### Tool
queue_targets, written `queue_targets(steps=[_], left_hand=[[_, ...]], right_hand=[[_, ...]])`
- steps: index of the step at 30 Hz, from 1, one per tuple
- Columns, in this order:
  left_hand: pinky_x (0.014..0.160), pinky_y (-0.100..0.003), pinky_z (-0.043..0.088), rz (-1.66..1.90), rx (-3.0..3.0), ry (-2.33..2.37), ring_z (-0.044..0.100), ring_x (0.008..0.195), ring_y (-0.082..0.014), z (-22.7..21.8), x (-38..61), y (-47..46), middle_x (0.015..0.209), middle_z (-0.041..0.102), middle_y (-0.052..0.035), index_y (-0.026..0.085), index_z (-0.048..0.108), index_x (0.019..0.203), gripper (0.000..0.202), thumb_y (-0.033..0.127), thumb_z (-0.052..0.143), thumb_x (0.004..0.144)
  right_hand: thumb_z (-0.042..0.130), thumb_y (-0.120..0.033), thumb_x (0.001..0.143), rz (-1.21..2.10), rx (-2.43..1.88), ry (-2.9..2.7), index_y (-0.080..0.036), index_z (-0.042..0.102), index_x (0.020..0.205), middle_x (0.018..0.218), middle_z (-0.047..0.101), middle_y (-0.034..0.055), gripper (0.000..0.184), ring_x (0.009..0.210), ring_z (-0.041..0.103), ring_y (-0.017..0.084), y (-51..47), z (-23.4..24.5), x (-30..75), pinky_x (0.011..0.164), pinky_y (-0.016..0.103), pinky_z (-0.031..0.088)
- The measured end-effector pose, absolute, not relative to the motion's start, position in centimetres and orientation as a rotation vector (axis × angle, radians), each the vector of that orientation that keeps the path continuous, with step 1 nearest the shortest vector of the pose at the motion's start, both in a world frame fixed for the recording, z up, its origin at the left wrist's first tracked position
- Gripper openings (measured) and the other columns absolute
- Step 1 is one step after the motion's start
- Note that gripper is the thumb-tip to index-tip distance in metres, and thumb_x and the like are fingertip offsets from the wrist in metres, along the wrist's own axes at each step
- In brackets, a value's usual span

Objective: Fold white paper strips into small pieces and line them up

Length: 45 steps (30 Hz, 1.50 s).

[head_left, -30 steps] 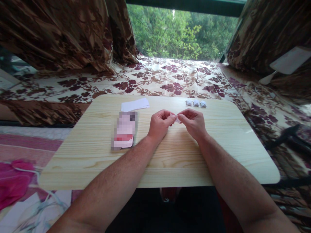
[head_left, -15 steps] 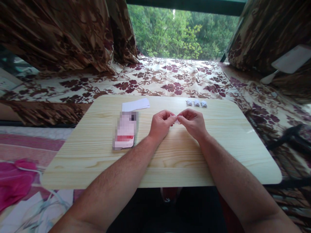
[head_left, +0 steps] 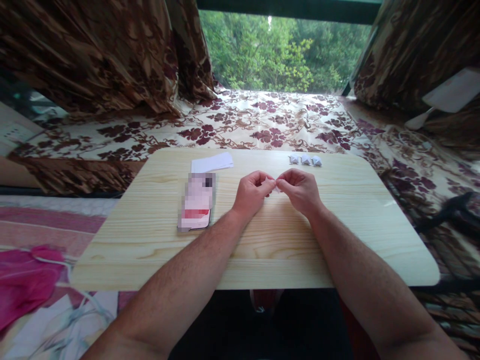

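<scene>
Over the middle of the wooden table, my left hand and my right hand meet at the fingertips. Both pinch a small piece of white folded paper, mostly hidden by the fingers. Beyond my right hand, three small folded paper shapes sit in a row near the table's far edge. A few white paper strips lie stacked at the far left of my hands.
A phone, partly blurred, lies left of my left forearm. Past the table is a ledge with floral cloth below the window. Pink fabric, a white cable and papers lie at the lower left.
The whole view has shifted slightly. My thumbs have drawn a little closer together over the folded paper; both hands keep their hold on it.
</scene>
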<state>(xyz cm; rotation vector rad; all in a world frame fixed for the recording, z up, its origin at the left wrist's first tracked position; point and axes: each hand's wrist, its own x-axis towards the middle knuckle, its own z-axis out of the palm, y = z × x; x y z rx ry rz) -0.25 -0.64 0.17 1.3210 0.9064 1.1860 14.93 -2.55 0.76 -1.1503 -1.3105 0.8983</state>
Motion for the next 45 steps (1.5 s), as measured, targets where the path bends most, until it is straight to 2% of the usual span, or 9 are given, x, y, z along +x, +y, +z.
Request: queue_targets(steps=[3,14,28,34,45], left_hand=[[0.053,-0.024,0.044,1.153,1.327,0.891,0.055,0.055,-0.0113,0.37,-0.26,-0.7,0.063,0.063,-0.0004,0.015,0.07,0.08,0.019,0.033,0.073,0.075],[0.052,-0.023,0.041,1.182,1.274,0.889,0.053,0.052,-0.0102,0.0,-0.28,-0.56,0.059,0.062,-0.0013,0.015,0.068,0.075,0.021,0.036,0.072,0.078],[0.049,-0.022,0.038,1.114,1.155,0.864,0.05,0.047,-0.0082,-0.02,-0.08,-0.44,0.054,0.059,0.0003,0.016,0.064,0.066,0.027,0.039,0.073,0.075],[0.05,-0.022,0.041,1.159,1.298,0.915,0.053,0.05,-0.0096,-0.1,-0.16,-0.55,0.058,0.061,0.0003,0.016,0.065,0.072,0.026,0.041,0.069,0.08],[0.051,-0.023,0.042,1.157,1.377,0.958,0.054,0.051,-0.011,0.09,-0.39,-0.49,0.059,0.062,-0.0001,0.016,0.07,0.081,0.03,0.045,0.074,0.077]], right_hand=[[0.071,-0.025,0.073,0.904,-1.149,-1.268,-0.017,0.067,0.07,0.06,0.064,-0.0005,0.01,0.055,0.057,0.012,-2.56,1.07,14.94,0.056,0.027,0.045],[0.07,-0.025,0.073,0.922,-1.165,-1.238,-0.017,0.068,0.071,0.061,0.064,-0.0009,0.009,0.054,0.056,0.011,-2.37,1.01,15.08,0.054,0.025,0.048],[0.067,-0.02,0.071,0.996,-1.169,-1.266,-0.017,0.063,0.067,0.058,0.059,-0.0036,0.006,0.052,0.051,0.01,-2.37,1.03,15.3,0.051,0.024,0.042],[0.066,-0.021,0.071,0.947,-1.217,-1.286,-0.017,0.061,0.065,0.056,0.057,-0.0042,0.009,0.051,0.048,0.009,-2.44,1.12,15.08,0.051,0.024,0.039],[0.065,-0.026,0.074,0.798,-1.257,-1.365,-0.019,0.061,0.067,0.057,0.056,-0.0037,0.011,0.051,0.043,0.009,-2.71,1.01,14.72,0.049,0.024,0.031]])
